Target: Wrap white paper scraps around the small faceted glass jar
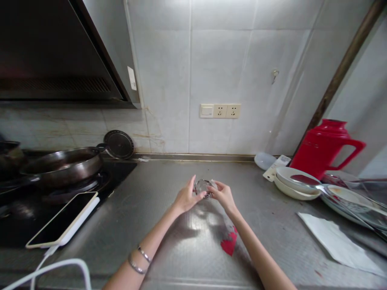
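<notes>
A small round see-through object with a shiny dark rim, like a little glass bowl or cup, is between my hands above the steel counter. My left hand grips its left and near side, thumb along the near edge and fingers raised behind. From the right, my right hand holds the rim between thumb and fingers. A bit of something whitish shows at the right fingertips; I cannot tell what it is. Beside my right forearm lies a torn red scrap on the counter.
On the left are a hob with a pan, and a phone on a white block with a cable. To the right stand a red thermos jug, stacked bowls, plates with cutlery and a white napkin.
</notes>
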Action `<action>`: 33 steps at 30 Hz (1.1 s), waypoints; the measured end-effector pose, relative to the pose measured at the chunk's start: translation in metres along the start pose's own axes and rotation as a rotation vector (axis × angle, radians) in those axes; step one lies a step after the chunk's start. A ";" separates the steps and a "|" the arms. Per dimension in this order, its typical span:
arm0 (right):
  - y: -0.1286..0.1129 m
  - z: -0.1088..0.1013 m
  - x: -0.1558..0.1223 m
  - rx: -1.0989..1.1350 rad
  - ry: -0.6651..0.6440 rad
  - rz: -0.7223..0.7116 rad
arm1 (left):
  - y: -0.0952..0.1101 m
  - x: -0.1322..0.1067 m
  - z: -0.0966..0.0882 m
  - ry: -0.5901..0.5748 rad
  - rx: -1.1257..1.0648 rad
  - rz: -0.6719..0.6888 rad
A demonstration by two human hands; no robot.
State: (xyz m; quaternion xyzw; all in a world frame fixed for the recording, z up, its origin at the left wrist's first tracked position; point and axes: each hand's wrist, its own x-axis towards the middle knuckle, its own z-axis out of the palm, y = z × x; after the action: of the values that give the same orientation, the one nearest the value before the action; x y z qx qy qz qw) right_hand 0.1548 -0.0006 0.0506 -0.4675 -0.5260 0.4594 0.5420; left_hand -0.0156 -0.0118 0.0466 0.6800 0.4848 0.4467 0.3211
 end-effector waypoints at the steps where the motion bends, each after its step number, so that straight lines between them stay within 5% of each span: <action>1: 0.002 0.001 0.000 -0.050 0.027 -0.053 | 0.002 -0.004 0.004 -0.017 0.043 0.023; 7: 0.011 0.019 -0.013 -0.248 0.106 -0.290 | 0.002 -0.014 0.026 0.023 0.116 -0.021; 14: 0.010 0.028 -0.022 -0.134 0.027 -0.460 | -0.007 -0.003 0.020 0.193 -0.128 0.056; 22: -0.002 0.009 -0.013 -0.099 0.046 -0.327 | -0.005 -0.005 0.023 0.017 -0.322 0.075; 26: -0.005 0.004 -0.012 -0.227 0.103 -0.476 | 0.004 -0.010 0.023 -0.010 -0.360 0.059; 33: -0.005 0.010 -0.020 -0.328 -0.126 -0.766 | 0.013 -0.011 0.026 -0.060 -0.287 0.159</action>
State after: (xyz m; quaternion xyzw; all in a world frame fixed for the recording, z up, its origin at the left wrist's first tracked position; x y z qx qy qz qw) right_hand 0.1444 -0.0208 0.0526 -0.2891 -0.7600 0.1628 0.5588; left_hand 0.0112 -0.0264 0.0444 0.6763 0.3511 0.5149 0.3928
